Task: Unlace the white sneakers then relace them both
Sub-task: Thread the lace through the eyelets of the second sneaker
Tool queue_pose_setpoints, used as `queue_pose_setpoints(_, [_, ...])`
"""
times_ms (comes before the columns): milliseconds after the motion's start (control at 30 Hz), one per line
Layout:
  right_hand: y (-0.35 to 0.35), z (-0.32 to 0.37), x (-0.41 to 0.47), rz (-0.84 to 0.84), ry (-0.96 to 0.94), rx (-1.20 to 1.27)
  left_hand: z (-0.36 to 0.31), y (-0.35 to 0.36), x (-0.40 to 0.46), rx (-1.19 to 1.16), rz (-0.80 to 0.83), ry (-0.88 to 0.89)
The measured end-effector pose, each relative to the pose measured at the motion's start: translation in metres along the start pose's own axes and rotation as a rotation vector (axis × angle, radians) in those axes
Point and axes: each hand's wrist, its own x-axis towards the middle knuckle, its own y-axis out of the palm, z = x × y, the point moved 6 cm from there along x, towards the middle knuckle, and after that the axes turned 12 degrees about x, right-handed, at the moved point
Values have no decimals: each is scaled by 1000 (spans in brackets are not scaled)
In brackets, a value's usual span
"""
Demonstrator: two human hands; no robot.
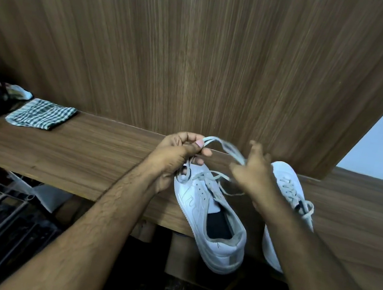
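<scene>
Brown wood-grain laminate shelf, backed by a matching upright panel: supports both shoes, heels overhanging the near edge. Near white low-top leather sneaker: toe toward the panel, dark insole exposed, upper eyelets empty, lace remaining only in the lowest rows near the toe. Second white low-top sneaker: just beside the first on its right, fully laced, loose end trailing at the collar, partly hidden behind the right forearm. Folded green-and-white checked cloth: well apart at the shelf's left end. Left hand: fingers curled, thumb and forefinger pinching the flat pale grey-white fabric lace above the toe of the near sneaker. Right hand: blurred by motion; lace runs to its fingers, probably gripped, though exact finger closure cannot be told. Handling, shoe: light, stiff in sole and heel counter, smooth and somewhat slippery on the leather; hold at the midfoot sidewall or heel to steady against lace pull. Handling, lace: soft, limp, prone to twisting and snagging in eyelets; take hold close to the eyelet or at the stiff tip for threading. Appearance: uppers clean white with perforated toe area and stitched side panels; collar lining greyed.
</scene>
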Motion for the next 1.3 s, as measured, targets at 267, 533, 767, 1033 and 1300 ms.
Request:
queue_pose_setpoints(267, [39, 26, -29, 208, -174, 292, -3, 8, 4, -564, -18, -8])
queue_pose_setpoints(533, [38, 28, -25, 214, -99, 654, -11, 10, 1, -578, 141, 29])
queue_pose_setpoints(767, [15, 26, -19, 254, -6, 1006, -1, -8, 8, -373, -149, -17])
queue_pose_setpoints(1033, [-7, 11, -6, -34, -4, 1049, 5, -49, 0, -145, -607, -30])
queue_pose_setpoints(1300, [-4, 19, -5, -108, -275, 351, 5, -56, 6, 729, -681, -121])
